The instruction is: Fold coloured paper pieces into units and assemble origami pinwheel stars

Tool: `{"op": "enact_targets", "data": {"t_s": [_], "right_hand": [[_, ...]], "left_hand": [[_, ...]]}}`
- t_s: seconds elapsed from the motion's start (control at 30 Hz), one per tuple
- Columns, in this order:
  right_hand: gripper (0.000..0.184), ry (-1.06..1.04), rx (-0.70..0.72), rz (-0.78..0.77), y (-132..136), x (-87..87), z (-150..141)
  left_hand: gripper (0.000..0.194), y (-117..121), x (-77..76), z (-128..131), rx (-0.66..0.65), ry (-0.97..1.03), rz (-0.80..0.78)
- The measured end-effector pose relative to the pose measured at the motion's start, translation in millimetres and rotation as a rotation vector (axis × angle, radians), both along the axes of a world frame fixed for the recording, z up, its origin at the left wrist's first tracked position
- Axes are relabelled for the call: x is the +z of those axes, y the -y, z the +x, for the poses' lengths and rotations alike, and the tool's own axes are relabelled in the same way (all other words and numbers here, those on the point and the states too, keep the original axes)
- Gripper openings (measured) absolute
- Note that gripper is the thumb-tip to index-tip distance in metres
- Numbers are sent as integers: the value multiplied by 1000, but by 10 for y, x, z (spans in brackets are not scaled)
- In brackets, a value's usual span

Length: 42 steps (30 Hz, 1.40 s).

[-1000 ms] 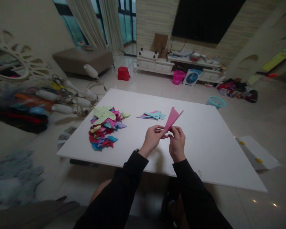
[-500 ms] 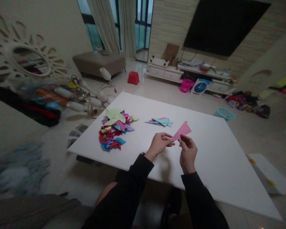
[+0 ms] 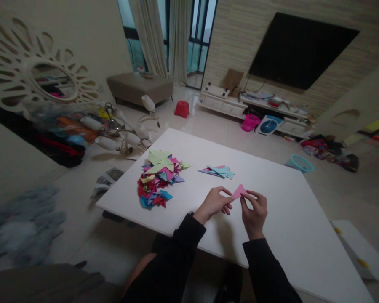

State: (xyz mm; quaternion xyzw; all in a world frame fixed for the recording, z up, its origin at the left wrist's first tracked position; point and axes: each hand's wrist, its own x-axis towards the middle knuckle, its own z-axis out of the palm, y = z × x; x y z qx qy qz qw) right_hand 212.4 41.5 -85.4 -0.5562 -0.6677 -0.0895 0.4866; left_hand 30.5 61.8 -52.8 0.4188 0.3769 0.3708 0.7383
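Pinched between my two hands is a piece of folded pink paper [image 3: 239,191], raised a little above the white table [image 3: 281,219]. My left hand [image 3: 217,202] grips its left edge between thumb and forefinger. The fingertips of my right hand [image 3: 254,210] close on its right side. Beyond my hands lies a small stack of folded paper strips [image 3: 220,171] in light blue, pink and purple. Off to the left, a heap of colourful folded paper pieces [image 3: 159,179] rests on the table, with large pale green ones on top.
Left of the table stands a lamp with several white shades [image 3: 129,139]. A light blue basket [image 3: 300,163] sits on the floor past the far right corner. Farther back are a red stool [image 3: 182,109], a pink bin [image 3: 250,122] and a low TV cabinet [image 3: 222,107].
The pink paper was a long wedge pointing up to the right; now it shows as a smaller, shorter shape between my fingers. The camera view has tilted up slightly.
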Motion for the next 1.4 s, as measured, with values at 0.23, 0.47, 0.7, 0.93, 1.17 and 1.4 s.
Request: {"op": "enact_targets", "data": {"t_s": [0.23, 0.47, 0.7, 0.93, 1.17, 1.4], "right_hand": [[19, -64, 17, -63, -156, -89, 119], [30, 343, 28, -295, -864, -141, 167], [28, 793, -18, -501, -1726, -176, -311], [26, 798, 5, -605, -1983, -664, -574], [7, 426, 222, -492, -1893, -726, -923], [8, 662, 545, -383, -1296, -634, -1843]], "left_hand": [[23, -22, 97, -105, 128, 61, -17], [18, 13, 146, -190, 169, 102, -11], [18, -27, 151, -210, 198, 97, -41], [22, -101, 97, -198, 184, 82, -86], [19, -91, 106, -216, 239, 42, -40], [20, -69, 46, -152, 310, -50, 44]]}}
